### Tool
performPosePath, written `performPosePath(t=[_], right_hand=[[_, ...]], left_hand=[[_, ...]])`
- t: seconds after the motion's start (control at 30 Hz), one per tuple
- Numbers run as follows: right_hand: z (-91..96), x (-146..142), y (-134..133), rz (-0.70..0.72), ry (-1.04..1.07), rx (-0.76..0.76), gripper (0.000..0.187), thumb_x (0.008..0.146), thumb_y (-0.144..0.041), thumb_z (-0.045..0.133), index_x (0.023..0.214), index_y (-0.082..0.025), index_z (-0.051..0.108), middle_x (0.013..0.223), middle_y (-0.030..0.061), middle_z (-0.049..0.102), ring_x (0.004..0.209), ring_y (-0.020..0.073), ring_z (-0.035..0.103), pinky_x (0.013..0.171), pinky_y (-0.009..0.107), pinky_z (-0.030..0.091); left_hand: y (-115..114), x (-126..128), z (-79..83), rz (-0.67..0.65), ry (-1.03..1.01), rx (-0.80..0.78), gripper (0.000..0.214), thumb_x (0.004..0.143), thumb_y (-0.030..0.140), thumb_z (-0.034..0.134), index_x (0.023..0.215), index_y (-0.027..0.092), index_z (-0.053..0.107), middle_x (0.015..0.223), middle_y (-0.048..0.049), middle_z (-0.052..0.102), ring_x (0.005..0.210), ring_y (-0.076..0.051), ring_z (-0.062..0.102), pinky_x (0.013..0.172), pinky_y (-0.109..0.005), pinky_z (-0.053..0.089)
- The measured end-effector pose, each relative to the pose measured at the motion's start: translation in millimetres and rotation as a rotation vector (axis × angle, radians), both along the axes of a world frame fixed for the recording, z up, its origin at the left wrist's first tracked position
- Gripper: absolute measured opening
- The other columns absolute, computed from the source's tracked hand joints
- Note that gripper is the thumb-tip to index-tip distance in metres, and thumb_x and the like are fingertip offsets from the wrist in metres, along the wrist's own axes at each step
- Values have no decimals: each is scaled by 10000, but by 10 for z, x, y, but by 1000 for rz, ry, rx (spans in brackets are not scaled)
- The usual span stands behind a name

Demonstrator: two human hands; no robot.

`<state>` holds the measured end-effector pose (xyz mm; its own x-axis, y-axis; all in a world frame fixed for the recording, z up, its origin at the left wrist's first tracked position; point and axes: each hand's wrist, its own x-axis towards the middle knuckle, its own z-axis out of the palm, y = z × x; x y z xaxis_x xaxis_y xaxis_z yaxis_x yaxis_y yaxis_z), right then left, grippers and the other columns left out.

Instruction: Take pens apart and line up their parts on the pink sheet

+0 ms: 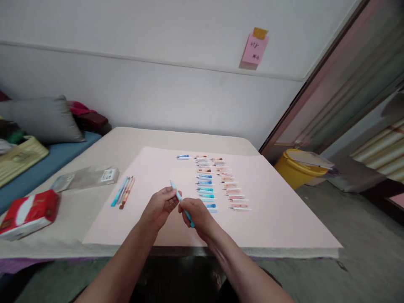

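A light-blue pen (174, 185) slants between my two hands above the pink sheet (164, 164), its narrow tip pointing up and away to the left. Fingers of my left hand (160, 207) pinch it near the upper part. Lower down, my right hand (196, 213) is closed round the barrel, and the blue end sticks out below the fingers. To the right of my hands lie a column of blue and brown pens (206, 190) and a second column of pinkish pens (235, 191), with pale slender pieces among them. Several more pens (123, 192) form a small group on the left.
A clear plastic bag (86, 178) with a white label and a red tissue pack (29, 213) lie on the table's left. Behind the table (126, 136) rises a white wall with a pink note (255, 48). A yellow bin (292, 170) stands on the floor at the right.
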<state>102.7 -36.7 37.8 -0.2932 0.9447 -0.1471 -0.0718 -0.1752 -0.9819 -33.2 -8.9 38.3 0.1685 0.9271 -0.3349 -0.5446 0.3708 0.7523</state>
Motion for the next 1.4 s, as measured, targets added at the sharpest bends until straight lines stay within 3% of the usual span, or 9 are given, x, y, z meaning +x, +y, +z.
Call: performPosePath(t=[0.13, 0.33, 0.47, 0.57, 0.7, 0.83, 0.93, 1.1, 1.4], right_hand=[[17, -19, -2, -16, -178, 86, 200, 739, -231, 450, 554, -174, 499, 345, -57, 429, 332, 72, 383, 396, 201, 272], [39, 19, 12, 15, 100, -80, 172, 730, -238, 414, 611, -169, 517, 321, -79, 336, 311, 61, 234, 370, 213, 166], [-12, -6, -1, -2, -126, 76, 195, 757, -258, 444, 588, -178, 499, 353, -60, 413, 338, 71, 339, 402, 210, 240], [-39, -50, -16, -33, -261, 163, 224, 779, -275, 457, 579, -180, 493, 369, -54, 440, 361, 73, 385, 426, 209, 270], [4, -47, -8, -35, -62, -11, 196, 741, -232, 434, 570, -172, 509, 337, -59, 390, 328, 67, 312, 388, 213, 216], [38, -11, 5, -10, 120, -173, 150, 708, -237, 435, 594, -174, 511, 319, -79, 333, 310, 60, 226, 369, 215, 141], [-7, -25, 2, -15, -21, -89, 172, 725, -238, 442, 580, -175, 510, 326, -65, 383, 315, 66, 290, 374, 210, 188], [-101, -78, 4, -22, -315, 89, 234, 762, -246, 460, 536, -185, 474, 330, -57, 418, 334, 74, 372, 405, 210, 247], [-9, -37, -23, 72, 26, -196, 184, 719, -247, 447, 585, -156, 535, 310, -62, 378, 293, 56, 263, 363, 211, 137]], left_hand=[[-2, 1, -20, -18, 30, 14, 116, 723, 200, 660, 700, 121, 578, 682, -44, 608, 611, -114, 580, 566, -215, 470], [-8, -5, 52, -70, -105, -29, 223, 774, 141, 582, 990, 101, 620, 1011, -164, 645, 969, -228, 604, 803, -330, 486], [1, -9, 25, -15, -17, 4, 68, 727, 159, 648, 745, 104, 613, 784, -99, 657, 734, -154, 623, 668, -245, 494], [0, -3, -10, 4, 40, 13, 157, 696, 194, 686, 638, 117, 562, 667, -49, 620, 596, -104, 579, 572, -207, 469], [2, -9, 2, -51, -44, -51, 160, 757, 250, 625, 842, 115, 617, 839, -107, 659, 753, -181, 630, 630, -285, 505], [23, -26, 12, -49, -110, -72, 162, 787, 137, 564, 933, 95, 618, 996, -159, 648, 907, -210, 623, 754, -317, 504], [42, -33, -38, 3, -46, -88, 59, 754, 126, 609, 807, 99, 607, 825, -111, 659, 724, -155, 631, 641, -252, 504], [83, -74, -127, 82, -5, -91, 148, 708, 199, 683, 703, 131, 552, 652, -15, 590, 570, -92, 579, 540, -197, 471], [171, -167, -181, 221, -52, -246, 97, 742, 154, 643, 775, 118, 559, 712, -57, 631, 588, -109, 612, 541, -212, 506]])
